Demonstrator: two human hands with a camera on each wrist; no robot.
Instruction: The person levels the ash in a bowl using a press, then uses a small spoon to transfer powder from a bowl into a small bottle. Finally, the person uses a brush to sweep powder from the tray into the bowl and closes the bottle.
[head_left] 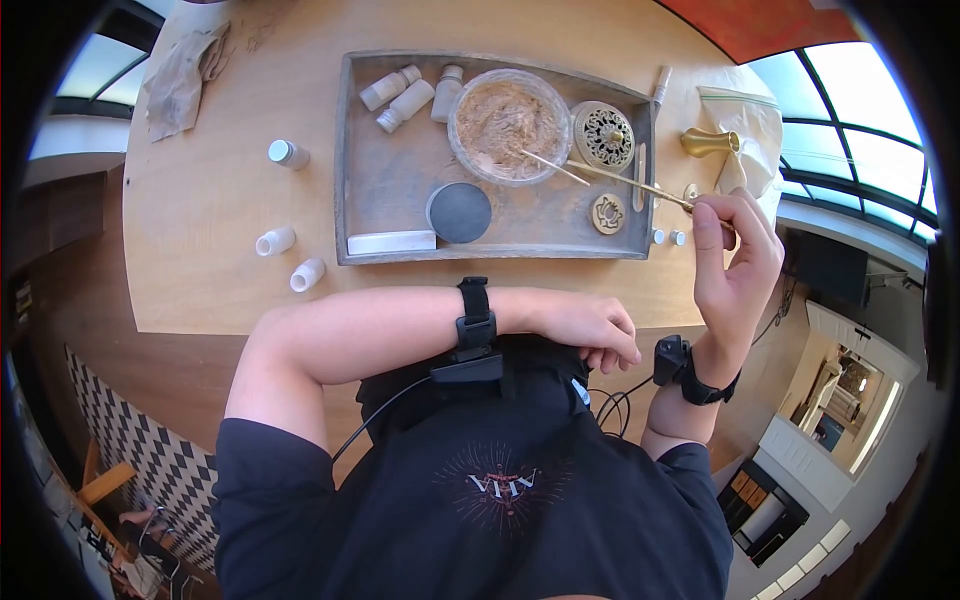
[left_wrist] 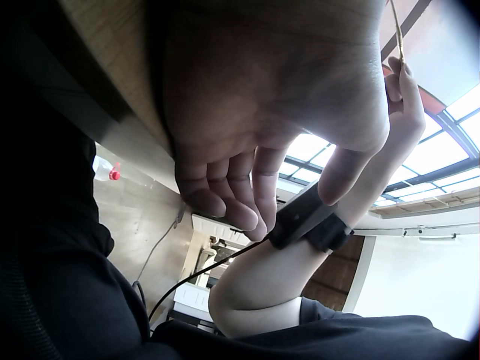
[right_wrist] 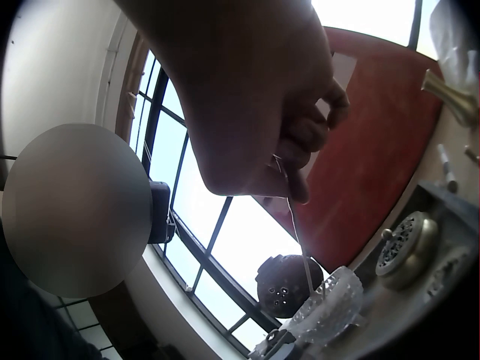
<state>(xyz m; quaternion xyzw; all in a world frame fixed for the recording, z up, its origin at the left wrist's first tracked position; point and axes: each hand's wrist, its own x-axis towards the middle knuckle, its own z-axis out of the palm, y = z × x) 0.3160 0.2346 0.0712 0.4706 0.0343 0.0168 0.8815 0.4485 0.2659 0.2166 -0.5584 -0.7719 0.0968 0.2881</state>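
My right hand [head_left: 742,255] is raised over the table's right side and pinches the end of a thin brass rod [head_left: 635,182]. From the fingers the rod slopes to the rim of a clear textured bowl [head_left: 458,150], also visible in the right wrist view. Pinkish-brown powder [head_left: 505,115] fills the bowl, and a thin pale stick [head_left: 558,169] leans out of it over the rim. My left hand [head_left: 588,325] hangs at the table's front edge, its fingers loosely curled around nothing. In the left wrist view those fingers [left_wrist: 238,191] bend downward.
The bowl stands in a grey wooden tray [head_left: 342,190] with white bottles [head_left: 407,105], a dark round disc [head_left: 459,213], a white box [head_left: 392,243], a pierced brass lid [head_left: 604,135] and a brass ornament [head_left: 607,214]. A brass vase [head_left: 708,142] lies right of it; loose bottles [head_left: 288,154] stand left.
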